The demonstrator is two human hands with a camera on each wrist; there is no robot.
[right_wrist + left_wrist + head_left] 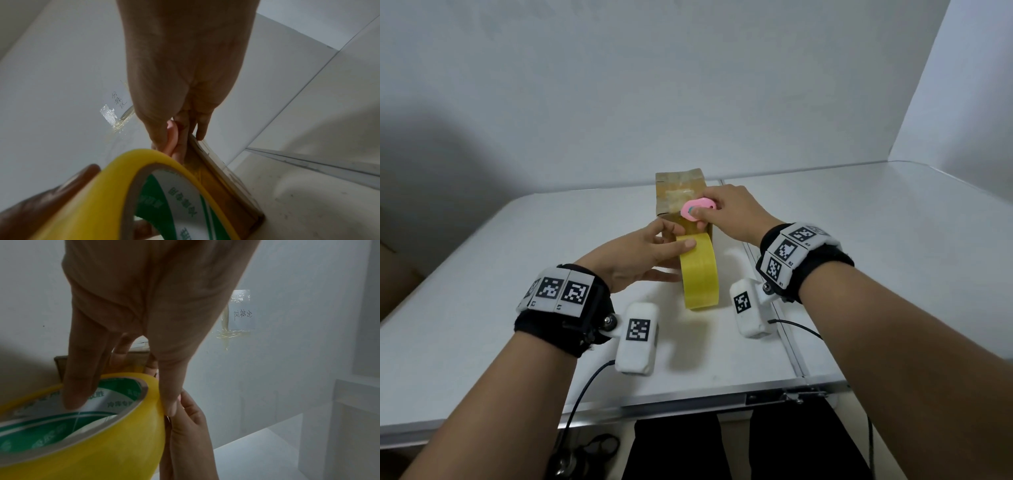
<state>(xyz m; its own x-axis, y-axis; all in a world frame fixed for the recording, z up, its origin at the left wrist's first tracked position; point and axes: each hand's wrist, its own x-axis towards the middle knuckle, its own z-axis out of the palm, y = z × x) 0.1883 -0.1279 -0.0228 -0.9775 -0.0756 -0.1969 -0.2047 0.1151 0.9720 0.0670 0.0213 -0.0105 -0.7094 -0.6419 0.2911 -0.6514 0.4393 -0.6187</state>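
A small cardboard box (678, 192), its top covered in clear tape, stands on the white table (482, 274). A yellow roll of tape (700, 274) stands on edge in front of it. My left hand (650, 253) grips the roll (98, 443), thumb on the outer band and a finger inside the core. My right hand (726, 209) pinches a small pink cutter (698, 207) at the box's near top edge, just above the roll. In the right wrist view the pink cutter (172, 138) sits between the fingers against the box (222, 175), with the roll (107, 194) below.
The table is made of two halves with a seam (774, 301) running right of the box. White walls close in behind and on the right. A taped paper note (242, 316) hangs on the wall. Cables (585, 387) trail off the table's front edge.
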